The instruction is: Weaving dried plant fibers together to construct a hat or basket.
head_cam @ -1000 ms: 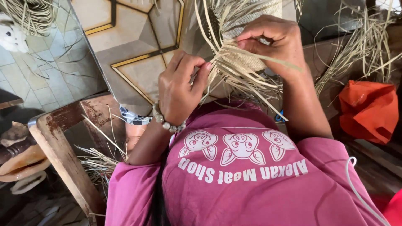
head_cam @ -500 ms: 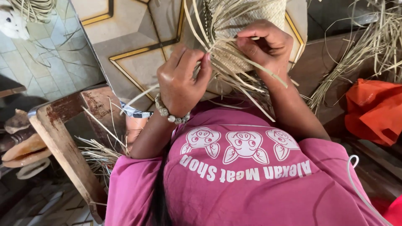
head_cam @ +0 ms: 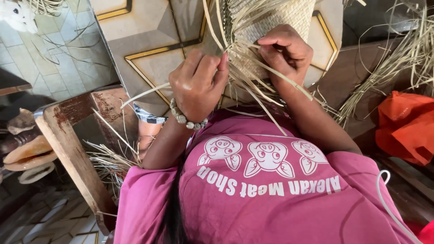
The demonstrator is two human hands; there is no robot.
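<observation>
Both hands have drawn in closer together over the last second, and the woven mat [head_cam: 275,22] has slid up toward the top edge of the view. The right hand [head_cam: 287,49] has pulled back from its earlier stretch and now sits curled tight against the mat's woven edge, fingers pinched on one pale strip [head_cam: 285,79] that runs out slanting down to the right. The left hand [head_cam: 196,83], beaded bracelet [head_cam: 187,121] at the wrist, has come up too; its fingers are closed on the bundle of loose strips [head_cam: 244,86] fanning from the mat's unfinished edge. By my reading, a strand is being drawn snug into the weave just now.

Room to move: the mat lies on the table [head_cam: 149,40] with its gold-lined pattern, and the table's near edge runs right under the hands, so the loose ends hang over the pink shirt [head_cam: 266,194]. To the left, a worn wooden chair [head_cam: 68,144] stands close beside the elbow, with more dry strips caught beneath it. To the right, an orange bag [head_cam: 404,126] and a heap of raw strips [head_cam: 398,58] lie well apart from the right forearm. Open space is mostly upward across the table top.
</observation>
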